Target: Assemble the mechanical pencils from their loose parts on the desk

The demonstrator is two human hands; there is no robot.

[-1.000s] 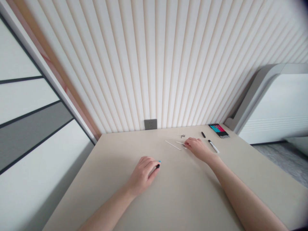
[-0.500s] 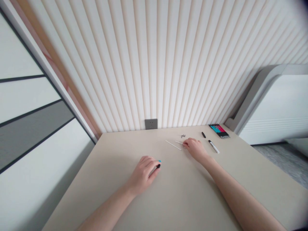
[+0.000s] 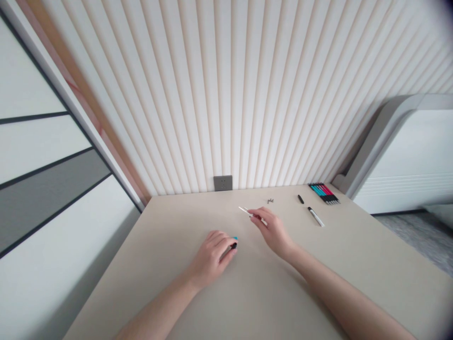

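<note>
My left hand (image 3: 214,255) rests low over the table, fingers closed round a small blue-and-black pen-like piece (image 3: 234,245). Only its black end and a bit of blue show; the fingers cover the remainder. Further right, my right hand (image 3: 271,231) pinches a thin white stick (image 3: 242,208) between thumb and fingertips, its tip pointing left toward the wall. A second thin white stick lies mostly hidden behind those fingers.
Several small grey metal pieces (image 3: 270,201) lie near the wall. To the right are a black cap (image 3: 300,199), a white pen with a black end (image 3: 316,216) and a pack of blue and red pens (image 3: 324,193). A dark socket (image 3: 222,183) sits on the ribbed wall.
My right hand has moved left, bringing one white stick with it over the other. My left hand stays in nearly the same place with its piece.
</note>
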